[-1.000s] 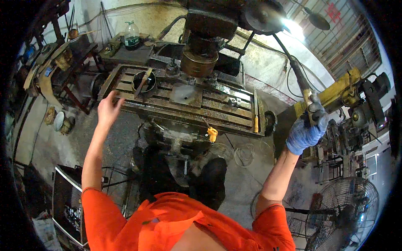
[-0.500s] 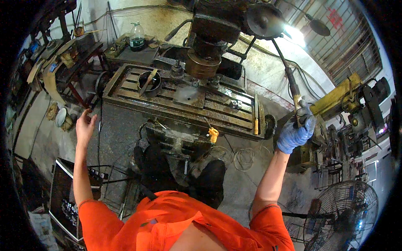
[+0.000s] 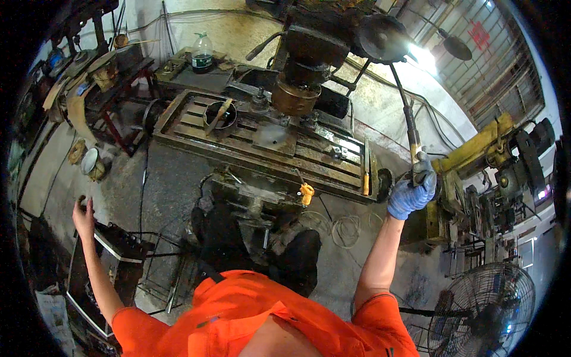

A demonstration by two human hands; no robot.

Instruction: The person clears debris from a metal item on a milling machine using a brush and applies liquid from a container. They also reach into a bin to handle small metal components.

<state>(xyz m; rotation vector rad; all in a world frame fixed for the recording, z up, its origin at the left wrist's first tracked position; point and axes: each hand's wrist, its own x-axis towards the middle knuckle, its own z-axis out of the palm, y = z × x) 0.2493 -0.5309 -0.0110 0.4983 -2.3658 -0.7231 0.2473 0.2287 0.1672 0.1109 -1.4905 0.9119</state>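
My right hand (image 3: pixel 413 189), in a blue-grey work glove, is wrapped round the lower end of a long lever (image 3: pixel 410 128) that hangs from the milling machine's head (image 3: pixel 315 44). My bare left hand (image 3: pixel 83 217) is stretched out at the far left, thumb and fingers apart, holding nothing. It is above the far end of a black bin (image 3: pixel 107 250). Between my arms lies the machine's slotted table (image 3: pixel 238 153). On it are a flat metal block (image 3: pixel 275 138), a dark round pot (image 3: pixel 224 124) with a brush (image 3: pixel 219 115) across it, and a file with a yellow handle (image 3: pixel 366 183).
A yellow air gun (image 3: pixel 306 193) hangs at the table's front edge. A large plastic bottle (image 3: pixel 202 53) stands behind on the left. A bucket (image 3: pixel 91 163) is on the floor at left. A caged fan (image 3: pixel 485 312) stands at lower right, near coiled hose (image 3: pixel 347 232).
My left hand has swung out to the left and nearer to me, away from the machine table. My right hand has moved slightly left and down with the lever. The view has shifted a little.
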